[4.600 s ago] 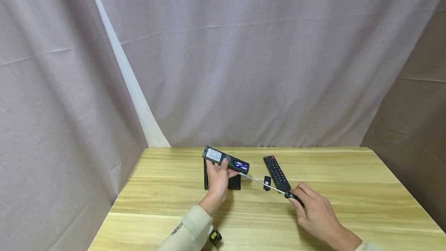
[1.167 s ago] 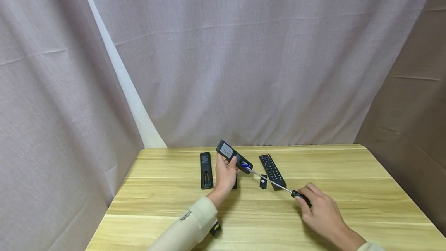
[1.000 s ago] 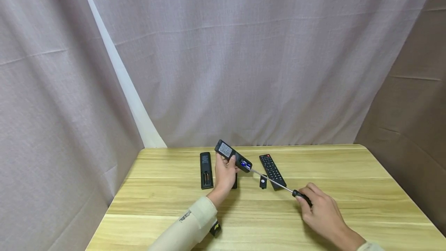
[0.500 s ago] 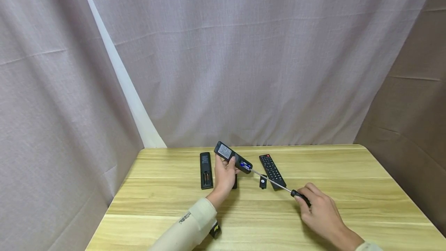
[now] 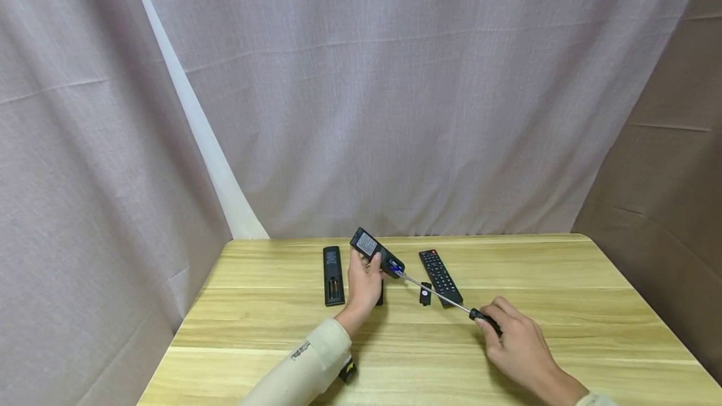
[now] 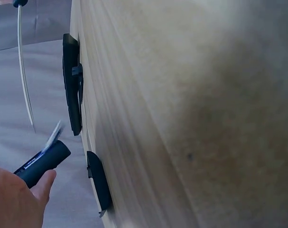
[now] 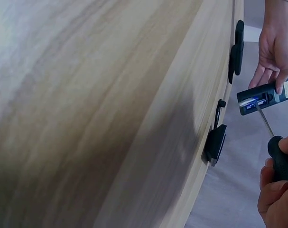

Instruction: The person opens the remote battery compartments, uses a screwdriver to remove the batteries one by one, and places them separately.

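My left hand (image 5: pixel 363 284) holds a black remote control (image 5: pixel 372 249) above the table, its back facing up and its battery compartment uncovered. Blue batteries (image 5: pixel 395 266) show inside. In the left wrist view a blurred, silvery-blue battery (image 6: pixel 53 135) sticks up at a slant out of the compartment. My right hand (image 5: pixel 521 343) grips the black handle of a screwdriver (image 5: pixel 434 293) with a long thin metal shaft. The screwdriver's tip is right at the compartment's lower end, over the batteries in the right wrist view.
To the left lies another remote (image 5: pixel 334 275), back up, compartment uncovered. A third remote (image 5: pixel 440 277) lies buttons up at right, beside a small black battery cover (image 5: pixel 425 294). A dark piece (image 5: pixel 381 293) is mostly hidden behind my left hand. A black-and-yellow object (image 5: pixel 348 370) is by my sleeve.
Since the oldest frame, the held remote has moved right and tilted more steeply, uncovering the left remote. Over the last second, remote and screwdriver have shifted only slightly.
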The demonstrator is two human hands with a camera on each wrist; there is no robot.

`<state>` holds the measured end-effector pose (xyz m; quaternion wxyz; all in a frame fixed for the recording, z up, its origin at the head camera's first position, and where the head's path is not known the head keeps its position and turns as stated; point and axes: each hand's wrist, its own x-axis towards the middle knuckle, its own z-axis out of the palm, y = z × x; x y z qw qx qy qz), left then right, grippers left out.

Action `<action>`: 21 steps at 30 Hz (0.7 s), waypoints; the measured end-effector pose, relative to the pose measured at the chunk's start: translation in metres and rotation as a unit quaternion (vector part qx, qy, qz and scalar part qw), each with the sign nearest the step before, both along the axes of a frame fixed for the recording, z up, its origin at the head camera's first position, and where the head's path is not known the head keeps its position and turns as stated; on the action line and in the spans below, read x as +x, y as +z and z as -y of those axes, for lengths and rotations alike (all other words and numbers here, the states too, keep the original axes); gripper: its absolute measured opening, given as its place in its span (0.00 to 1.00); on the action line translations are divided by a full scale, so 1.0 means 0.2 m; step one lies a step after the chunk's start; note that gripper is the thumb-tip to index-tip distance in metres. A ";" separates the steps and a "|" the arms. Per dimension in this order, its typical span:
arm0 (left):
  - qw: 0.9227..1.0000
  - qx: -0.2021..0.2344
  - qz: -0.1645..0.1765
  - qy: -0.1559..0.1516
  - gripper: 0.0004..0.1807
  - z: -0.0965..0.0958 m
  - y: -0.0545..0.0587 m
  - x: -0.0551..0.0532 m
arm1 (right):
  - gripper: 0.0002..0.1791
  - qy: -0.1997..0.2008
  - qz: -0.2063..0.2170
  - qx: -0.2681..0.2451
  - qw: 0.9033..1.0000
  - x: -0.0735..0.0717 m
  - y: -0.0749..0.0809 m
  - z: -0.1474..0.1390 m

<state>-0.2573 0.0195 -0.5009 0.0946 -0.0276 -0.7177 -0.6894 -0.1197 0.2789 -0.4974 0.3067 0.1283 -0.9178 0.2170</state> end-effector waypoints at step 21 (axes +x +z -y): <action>0.999 0.043 0.014 -0.011 0.24 0.05 0.01 -0.02 | 0.09 -0.024 -0.010 -0.001 1.000 0.00 -0.01 -0.04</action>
